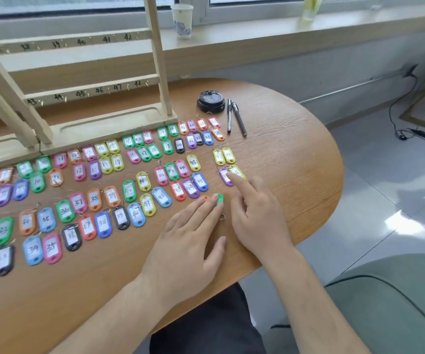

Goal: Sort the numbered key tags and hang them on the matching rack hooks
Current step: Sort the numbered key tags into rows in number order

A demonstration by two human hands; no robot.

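On the windowsill beyond the table stand a printed paper cup, whose contents cannot be seen from here, and a clear glass holding something yellow-green. A black cup lid lies on the wooden table beside two pens.

The key tags are small oval plastic fobs in green, pink, orange, blue, purple, yellow and black, each with a white paper insert, a handwritten number and a wire ring. They lie flat in paired rows across the table in front of the wooden rack. Readable numbers include 10, 12, 20, 35 to 45; many to the left are blurred.

The rack's rails carry small metal hooks with numbers written above: 37 to 42 on the upper rail, 43 to 47 on the lower.

The left hand lies flat, fingers straight, its tips resting on a green tag and an orange tag. The right hand extends its index finger onto a purple tag touching the yellow tag marked 46; its other fingers are curled, gripping nothing.
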